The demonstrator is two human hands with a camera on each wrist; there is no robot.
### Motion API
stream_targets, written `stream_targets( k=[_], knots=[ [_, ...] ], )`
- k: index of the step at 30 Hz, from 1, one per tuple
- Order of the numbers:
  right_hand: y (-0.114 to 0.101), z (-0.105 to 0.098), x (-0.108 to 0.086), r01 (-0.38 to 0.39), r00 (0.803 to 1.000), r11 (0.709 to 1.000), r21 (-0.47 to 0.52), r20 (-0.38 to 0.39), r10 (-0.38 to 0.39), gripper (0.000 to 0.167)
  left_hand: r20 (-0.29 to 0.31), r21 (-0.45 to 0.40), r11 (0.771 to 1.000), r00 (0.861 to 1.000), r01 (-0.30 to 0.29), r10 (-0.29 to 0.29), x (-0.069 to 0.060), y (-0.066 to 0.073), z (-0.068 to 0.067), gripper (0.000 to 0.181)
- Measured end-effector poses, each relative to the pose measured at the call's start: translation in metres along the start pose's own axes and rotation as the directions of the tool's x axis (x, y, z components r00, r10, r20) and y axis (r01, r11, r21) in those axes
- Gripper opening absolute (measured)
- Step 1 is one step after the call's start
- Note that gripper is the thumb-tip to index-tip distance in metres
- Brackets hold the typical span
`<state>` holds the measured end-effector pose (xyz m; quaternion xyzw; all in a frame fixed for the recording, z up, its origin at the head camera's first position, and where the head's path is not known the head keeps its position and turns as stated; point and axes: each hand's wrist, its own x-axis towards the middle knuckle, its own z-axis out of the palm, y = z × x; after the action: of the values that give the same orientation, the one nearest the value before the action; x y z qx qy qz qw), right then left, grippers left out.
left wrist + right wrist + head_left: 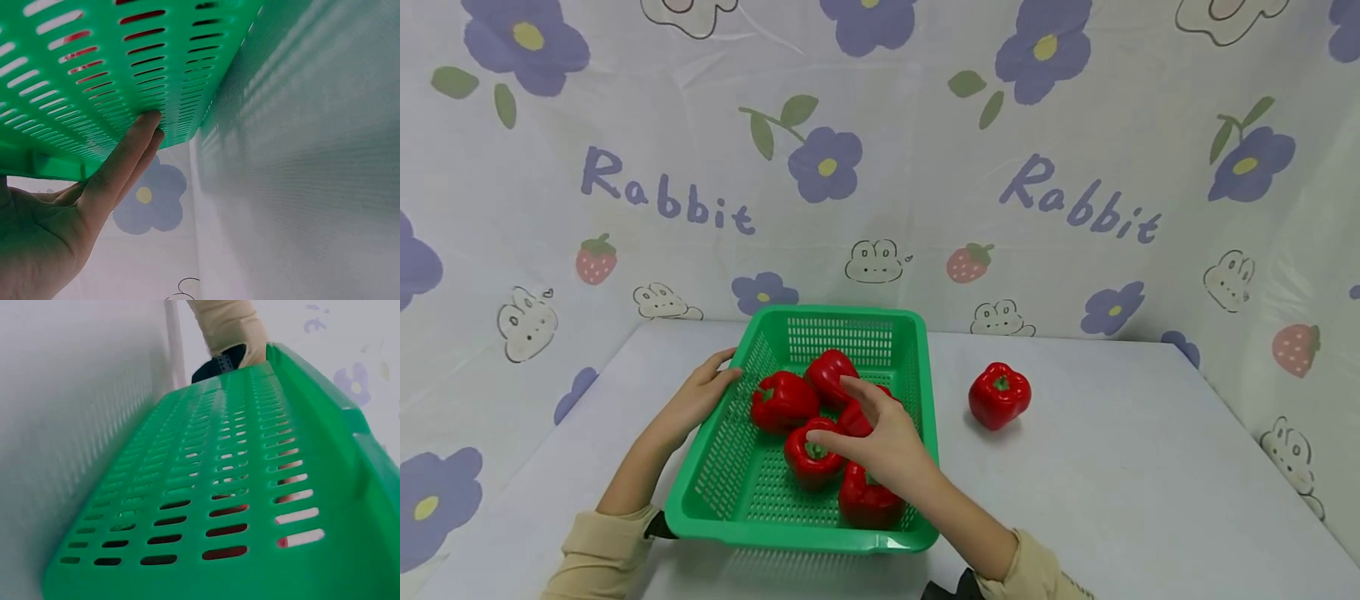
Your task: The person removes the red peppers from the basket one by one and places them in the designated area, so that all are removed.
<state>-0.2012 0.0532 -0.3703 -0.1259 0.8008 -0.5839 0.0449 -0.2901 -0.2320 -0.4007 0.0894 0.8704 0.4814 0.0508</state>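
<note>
A green slotted plastic basket (805, 533) stands on the white table with several red bell peppers (784, 403) in it. My left hand (700, 392) holds the basket's left rim; in the left wrist view its long fingers (122, 162) lie against the outer slotted wall. Over the peppers hovers my right hand (880, 437), thumb and fingers spread apart, holding nothing. It partly covers the peppers behind it. Nearest its thumb is a pepper with a green stem (811, 467). The right wrist view shows the basket's outer wall (206, 487), but not that hand's fingers.
One more red bell pepper (1000, 396) sits on the table (1112, 467), to the right of the basket. A patterned cloth (880, 167) hangs behind the table and down its right side. A beige sleeve with a black strap (228, 356) shows beyond the basket in the right wrist view.
</note>
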Motion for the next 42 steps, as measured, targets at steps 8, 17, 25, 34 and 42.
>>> stream_targets(
  k=[8, 17, 25, 34, 42],
  knots=[
    [-0.006, 0.005, 0.003, -0.028, 0.998, 0.999, 0.019, 0.055, 0.027, 0.077, 0.004, 0.001, 1.000, 1.000, -0.006, 0.006, -0.001, 0.000, 0.000, 0.060],
    [-0.008, 0.012, 0.008, -0.040, 0.994, 0.999, -0.037, 0.105, 0.043, 0.079, 0.002, 0.009, 1.000, 1.000, -0.015, 0.015, -0.001, 0.002, 0.001, 0.060],
    [-0.007, 0.017, 0.010, -0.042, 0.988, 0.995, -0.092, 0.142, 0.055, 0.080, 0.002, 0.000, 1.000, 1.000, -0.010, 0.010, -0.001, 0.001, 0.001, 0.060],
    [-0.008, 0.027, 0.014, -0.037, 0.986, 0.982, -0.183, 0.152, 0.066, 0.080, 0.013, -0.004, 1.000, 1.000, -0.016, 0.016, -0.004, 0.000, -0.003, 0.060],
    [-0.011, 0.034, 0.013, -0.055, 0.987, 0.975, -0.217, 0.135, 0.085, 0.080, 0.038, 0.002, 1.000, 0.999, -0.030, 0.030, -0.006, -0.003, -0.006, 0.061]
  ],
)
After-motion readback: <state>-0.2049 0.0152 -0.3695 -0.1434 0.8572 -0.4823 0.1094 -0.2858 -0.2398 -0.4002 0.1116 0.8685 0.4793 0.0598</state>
